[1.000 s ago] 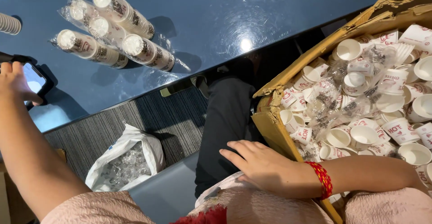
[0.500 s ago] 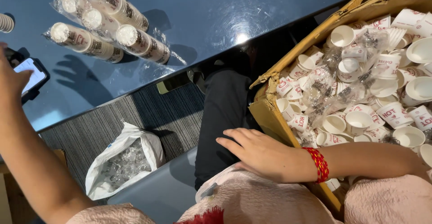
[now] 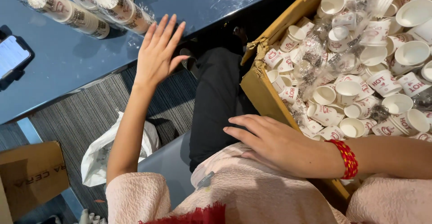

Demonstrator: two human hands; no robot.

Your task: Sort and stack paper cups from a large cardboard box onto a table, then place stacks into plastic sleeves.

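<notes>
My left hand is raised over the edge of the dark blue table, fingers spread, holding nothing, just right of several plastic-wrapped stacks of paper cups lying on the table. My right hand, with a red beaded bracelet at the wrist, rests flat on my pink-clothed lap beside the torn corner of a cardboard box. The box is full of loose small white paper cups with red print and crumpled clear wrappers.
A phone with a lit screen sits on the table's left edge. A white plastic bag of clear wrappers lies on the striped carpet below. Another cardboard box stands at lower left.
My left hand has left the phone and swung right, now open near the wrapped cup stacks. The view has shifted; my right hand stays resting on my lap.
</notes>
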